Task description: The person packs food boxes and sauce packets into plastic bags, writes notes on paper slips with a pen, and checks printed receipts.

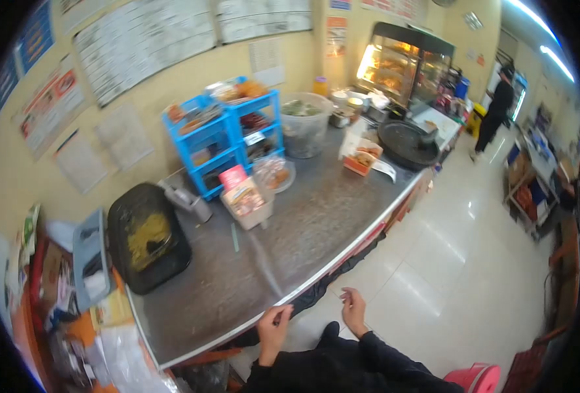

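Observation:
My left hand is over the front edge of the worktop, its fingers loosely curled with a gap by the thumb. Nothing shows in it. To its right, over the floor, my right hand has its fingers bent and apart, also holding nothing I can see. On the worktop beyond them stand a box of small packets, a clear round tub with brown food and an orange-and-white food box. A black tray with yellow crumbs lies at the left.
Blue stacked racks stand against the wall beside a large clear bucket. Farther along are a round black pan and a lit food warmer. A person in dark clothes stands in the aisle. A red bucket is at lower right.

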A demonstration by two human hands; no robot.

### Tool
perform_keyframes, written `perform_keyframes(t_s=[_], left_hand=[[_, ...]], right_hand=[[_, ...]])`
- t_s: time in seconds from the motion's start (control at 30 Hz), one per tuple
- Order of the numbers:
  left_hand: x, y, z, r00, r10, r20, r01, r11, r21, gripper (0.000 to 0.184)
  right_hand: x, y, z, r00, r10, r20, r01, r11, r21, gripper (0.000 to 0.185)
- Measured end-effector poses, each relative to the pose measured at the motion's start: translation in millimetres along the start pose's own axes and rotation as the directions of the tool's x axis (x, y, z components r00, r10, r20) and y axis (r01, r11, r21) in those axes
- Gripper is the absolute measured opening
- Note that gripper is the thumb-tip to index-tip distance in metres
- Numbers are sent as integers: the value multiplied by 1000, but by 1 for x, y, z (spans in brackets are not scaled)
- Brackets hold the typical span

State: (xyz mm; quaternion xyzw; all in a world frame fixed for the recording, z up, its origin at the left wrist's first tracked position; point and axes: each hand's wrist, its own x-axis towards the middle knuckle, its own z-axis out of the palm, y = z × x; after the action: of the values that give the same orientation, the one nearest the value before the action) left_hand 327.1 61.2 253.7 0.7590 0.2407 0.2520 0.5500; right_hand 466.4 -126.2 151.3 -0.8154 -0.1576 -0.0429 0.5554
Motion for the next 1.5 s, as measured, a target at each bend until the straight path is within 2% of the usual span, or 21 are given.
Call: perform_keyframes(t_s=[0.13,0.23,0.33,0.43,0.53,0.63,0.7,0.77,0.8,0.9,1.0,1.1,1.2,1.3,1.4,1.5], left_hand=[[61,6,115,961,34,276,6,990,-143,24],[118,9,182,915,34,401,-2,997,-80,32],[192,5,242,920,65,387,-38,996,-78,38],[277,-9,303,930,4,368,21,998,-65,43],[350,-7,356,936,-89,340,77,996,49,50],[412,-8,402,905,-256,341,206,963,176,60],[435,-3,422,896,-253,366,180,958,221,66],[449,-2,434,883,-261,391,184,957,224,68],[455,-7,438,875,-271,402,204,958,202,67],[462,-19,445,878,-288,381,264,958,115,61],[464,-32,445,882,-293,369,300,953,40,52],[462,-42,438,871,-319,373,345,938,-3,46],[457,-44,422,858,-335,389,364,931,-2,43],[433,-42,396,857,-335,391,355,935,23,41],[392,-43,360,861,-321,394,329,943,49,41],[343,-49,320,870,-331,366,325,942,80,41]], right_hand=[[48,46,-65,972,57,-228,-86,989,-121,21],[110,70,-100,971,26,-236,-69,982,-175,19],[198,90,-120,964,-118,-238,51,962,-269,17],[291,107,-123,952,-180,-248,101,948,-301,16],[373,124,-120,962,-177,-208,108,946,-305,16],[446,140,-118,976,-99,-194,28,940,-339,17],[491,167,-115,983,-111,-148,39,907,-419,21],[526,181,-110,992,-63,-110,6,891,-453,23],[539,184,-108,998,20,-66,-51,863,-503,26],[555,186,-96,996,57,-71,-90,726,-682,34],[559,192,-91,979,202,-39,-190,816,-546,45],[551,193,-86,940,340,-16,-310,835,-454,45],[534,181,-85,898,439,21,-377,795,-475,40],[491,201,-75,923,385,-7,-365,870,-332,26],[433,154,-79,937,348,33,-324,900,-293,27],[368,138,-74,917,389,93,-365,909,-203,26]])
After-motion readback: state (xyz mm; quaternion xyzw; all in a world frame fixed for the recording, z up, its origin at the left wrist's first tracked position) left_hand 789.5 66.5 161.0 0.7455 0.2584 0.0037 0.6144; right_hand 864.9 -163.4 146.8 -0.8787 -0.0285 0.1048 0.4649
